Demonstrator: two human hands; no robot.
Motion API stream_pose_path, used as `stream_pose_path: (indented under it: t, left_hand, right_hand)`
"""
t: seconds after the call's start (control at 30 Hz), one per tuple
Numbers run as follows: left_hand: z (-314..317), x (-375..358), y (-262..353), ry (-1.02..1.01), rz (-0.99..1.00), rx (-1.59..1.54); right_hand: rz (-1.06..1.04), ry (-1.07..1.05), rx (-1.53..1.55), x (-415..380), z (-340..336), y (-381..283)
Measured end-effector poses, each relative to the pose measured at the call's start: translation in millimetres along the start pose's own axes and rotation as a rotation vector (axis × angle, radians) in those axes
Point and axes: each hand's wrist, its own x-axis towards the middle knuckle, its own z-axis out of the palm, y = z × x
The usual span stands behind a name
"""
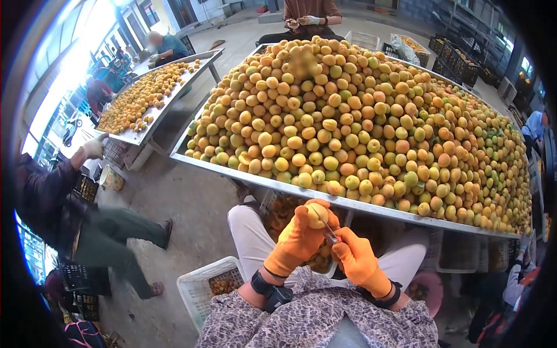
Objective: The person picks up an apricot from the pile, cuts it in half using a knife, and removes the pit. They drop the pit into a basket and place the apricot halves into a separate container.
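In an orange glove, my left hand (295, 242) is closed around a yellow apricot (316, 216), held up in front of the table's near edge. My right hand (361, 264), gloved the same way, grips a small knife (330, 233). Its thin blade lies against the apricot's side. Just beyond my hands, a big heap of yellow-green apricots (348, 124) fills a metal-rimmed table (267, 183). Below my hands, between my knees, a crate with orange fruit pieces is partly hidden.
A white plastic basket (194, 285) with small brown pieces stands left of my legs. A second table (134, 137) carries more apricots. One person (93, 226) walks at the left; another (310, 16) sits across the heap. A pink basin (428, 284) is at my right.
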Motion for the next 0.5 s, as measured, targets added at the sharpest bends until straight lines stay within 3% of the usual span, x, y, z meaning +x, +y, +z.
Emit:
stream_pose_path:
  t: [0.27, 0.33, 0.5]
  left_hand:
    - [0, -2, -4, -0.002, -0.076, -0.093]
    - [2, -4, -4, -0.003, -0.064, -0.097]
    - [19, -8, 9, 0.065, -0.104, 0.08]
  right_hand:
    - [0.004, 0.021, 0.028, 4, 8, 9]
    - [-0.091, 0.034, 0.017, 5, 11, 19]
    - [-0.167, 0.054, -0.057, 3, 13, 11]
